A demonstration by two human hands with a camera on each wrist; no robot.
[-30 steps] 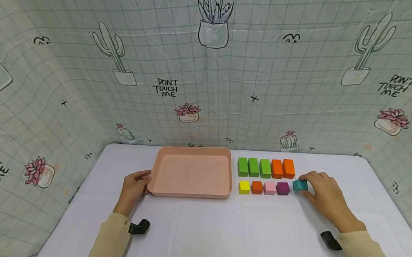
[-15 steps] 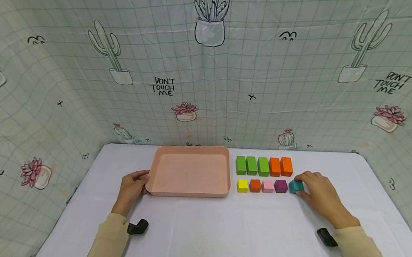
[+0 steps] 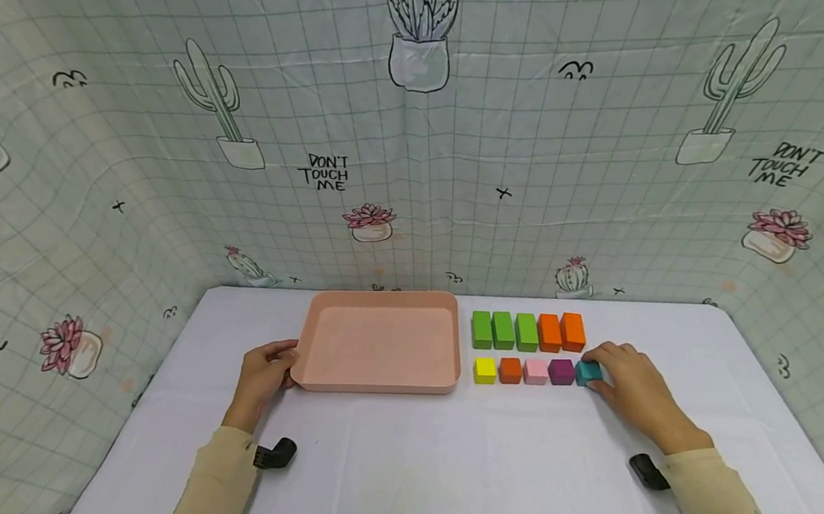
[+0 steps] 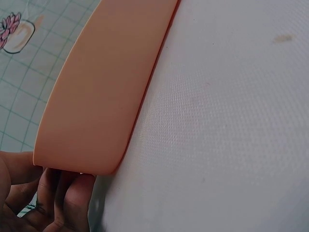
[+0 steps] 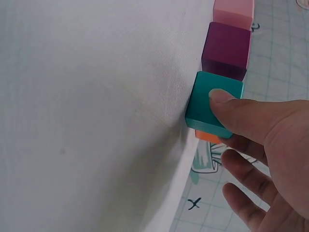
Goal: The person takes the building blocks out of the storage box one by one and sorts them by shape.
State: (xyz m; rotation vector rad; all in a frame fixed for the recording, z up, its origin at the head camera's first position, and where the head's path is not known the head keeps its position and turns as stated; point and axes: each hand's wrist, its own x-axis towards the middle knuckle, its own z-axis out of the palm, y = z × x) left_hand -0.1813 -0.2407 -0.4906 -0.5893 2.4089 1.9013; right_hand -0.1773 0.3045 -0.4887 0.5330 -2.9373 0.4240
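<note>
My right hand (image 3: 642,397) pinches a teal cube (image 3: 587,373) with the thumb on its near face. In the right wrist view the teal cube (image 5: 212,104) stands at the end of a row, right by the purple cube (image 5: 226,50); the index fingertip is hidden behind it. My left hand (image 3: 263,380) holds the left end of a shallow peach tray (image 3: 375,391). Seen from the left wrist, its fingers (image 4: 77,193) are bent against the tray's corner, one of them at the rim.
The near row also has a yellow cube (image 3: 484,371), an orange cube (image 3: 510,371) and a pink cube (image 3: 535,372). Behind it stand green blocks (image 3: 503,331) and orange blocks (image 3: 573,333). A printed cloth (image 3: 452,236) hangs behind the white table (image 3: 434,477).
My right hand has moved left with the teal cube, bringing it up beside the purple cube. The left hand stays at the tray. The head view has shifted slightly.
</note>
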